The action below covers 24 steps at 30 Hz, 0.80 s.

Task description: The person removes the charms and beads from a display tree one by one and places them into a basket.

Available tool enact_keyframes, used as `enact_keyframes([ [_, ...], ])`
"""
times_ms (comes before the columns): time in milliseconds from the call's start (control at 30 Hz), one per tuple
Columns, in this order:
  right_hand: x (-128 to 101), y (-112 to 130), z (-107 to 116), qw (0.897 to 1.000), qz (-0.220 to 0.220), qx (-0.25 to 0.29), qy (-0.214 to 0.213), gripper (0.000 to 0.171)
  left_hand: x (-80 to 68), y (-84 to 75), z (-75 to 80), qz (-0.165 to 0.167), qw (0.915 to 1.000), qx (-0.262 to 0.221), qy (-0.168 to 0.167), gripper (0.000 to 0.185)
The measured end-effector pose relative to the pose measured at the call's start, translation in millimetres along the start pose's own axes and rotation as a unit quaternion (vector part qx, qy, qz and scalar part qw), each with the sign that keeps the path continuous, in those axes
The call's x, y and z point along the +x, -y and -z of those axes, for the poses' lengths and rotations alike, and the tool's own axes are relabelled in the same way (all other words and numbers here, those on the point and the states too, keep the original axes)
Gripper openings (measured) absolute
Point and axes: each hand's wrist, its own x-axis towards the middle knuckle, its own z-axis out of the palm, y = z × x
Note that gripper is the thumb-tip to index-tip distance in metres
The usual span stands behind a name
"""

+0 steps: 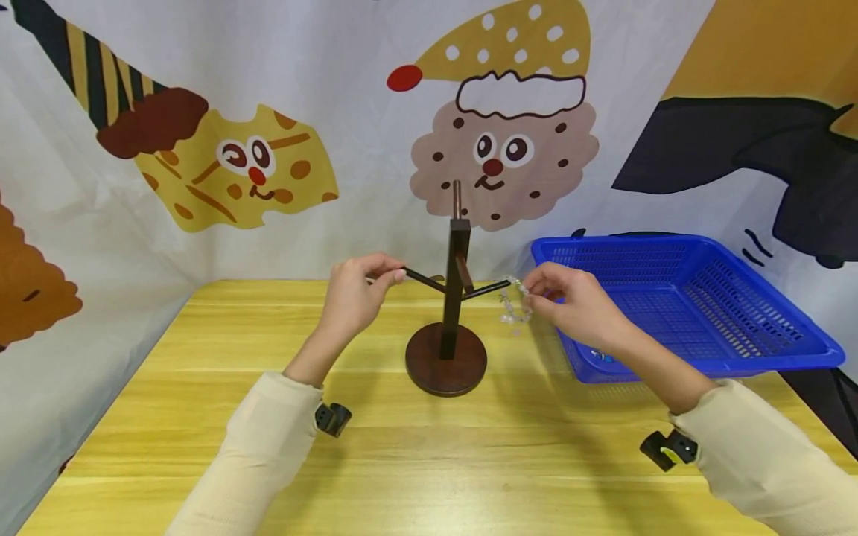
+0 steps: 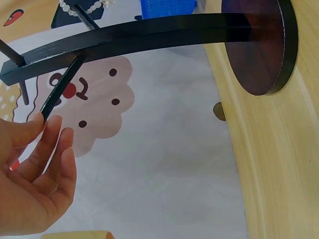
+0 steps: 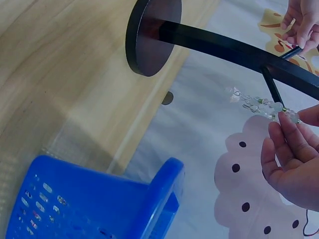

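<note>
A dark wooden stand point(image 1: 453, 298) with a round base point(image 1: 445, 365) and several pegs stands upright on the table. My left hand point(image 1: 351, 298) pinches the outer end of its left peg point(image 1: 424, 280) between thumb and fingertips. At the tip of the right peg point(image 1: 488, 289), my right hand point(image 1: 578, 304) pinches a clear beaded bracelet point(image 1: 508, 316). Part of the bracelet hangs below the peg; the fingers hide the rest. In the right wrist view, the bracelet's pale and greenish beads point(image 3: 259, 103) overlap the peg's end, and a shiny charm point(image 3: 234, 94) dangles from it.
A blue perforated plastic basket point(image 1: 670, 365) sits to the right on the wooden table point(image 1: 375, 454), with small items low inside it near its front left corner. Behind the table hangs a white cloth point(image 1: 369, 186) printed with cartoon biscuits.
</note>
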Motion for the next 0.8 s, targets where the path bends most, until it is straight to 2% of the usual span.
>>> enact_keyframes([
  [800,-14,-9,33,0.999,-0.011,-0.032,-0.002,0.01,0.9,1.5,-0.4,0.012,0.9999,-0.007,0.004,0.015],
])
